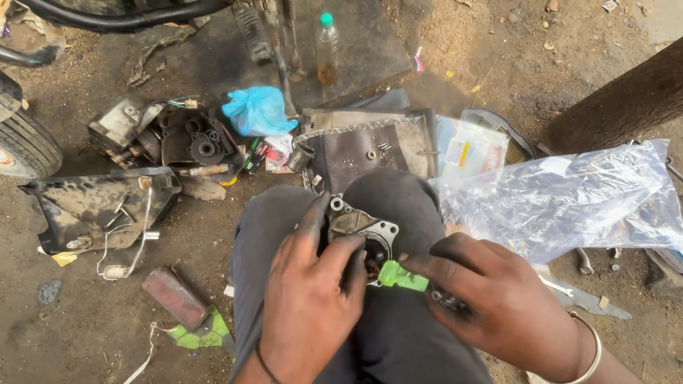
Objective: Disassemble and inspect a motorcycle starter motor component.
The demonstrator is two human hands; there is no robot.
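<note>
Two greasy hands are busy over one small part, and it all rests on the person's lap rather than on anything firm. The left hand [309, 295] is wrapped round a round grey metal housing with a bolt-hole flange [363, 231], fingers closed over its near edge and thumb side, steadying it on the dark trouser knee [398, 195]. The right hand [491, 299] is closed on a green-handled screwdriver [402, 276], whose tip points into the dark central bore of the housing; the tip itself is hidden behind the left fingers.

From where I stand, the main risk is a slip. Both hands look oily, the housing sits on soft cloth over a knee, and the tool points towards the left fingers, so a hard push could send the blade skidding into them. The part could also roll off the lap onto the dirt floor [85, 334], and grit might get into the bore.

Small bits lie loose nearby: tiny screws and a washer on a grubby grey panel [356, 153] just beyond the knee, where a nudge could scatter them. A crinkled clear plastic bag [569, 195] lies to the right, a blue plastic bag [257, 110] and a dirty engine casing with gears [171, 139] to the left.
</note>
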